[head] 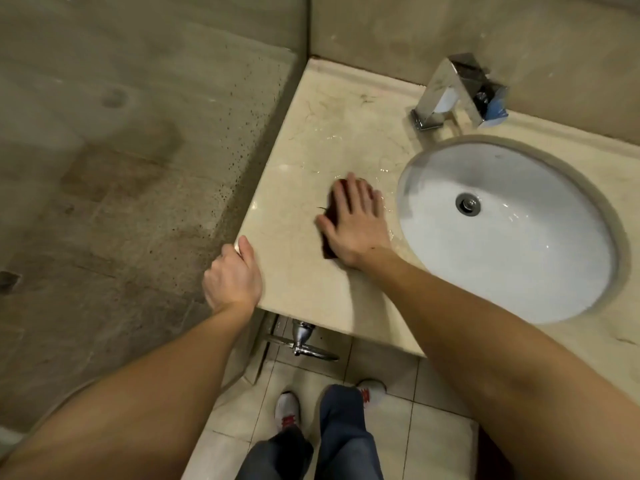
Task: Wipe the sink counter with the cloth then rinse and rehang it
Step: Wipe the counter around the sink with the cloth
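Observation:
A dark reddish-brown cloth lies flat on the beige marble counter, mostly hidden under my right hand. That hand presses on it with straight, spread fingers, just left of the white oval sink basin. Wet streaks shine on the counter beyond the fingertips. My left hand grips the counter's front left corner, thumb on top and fingers curled under the edge. A chrome faucet stands behind the basin.
A glass shower partition with dark speckles runs along the counter's left edge. Below the counter sits a chrome valve with a pipe. My feet in white shoes stand on pale floor tiles. Beige wall behind.

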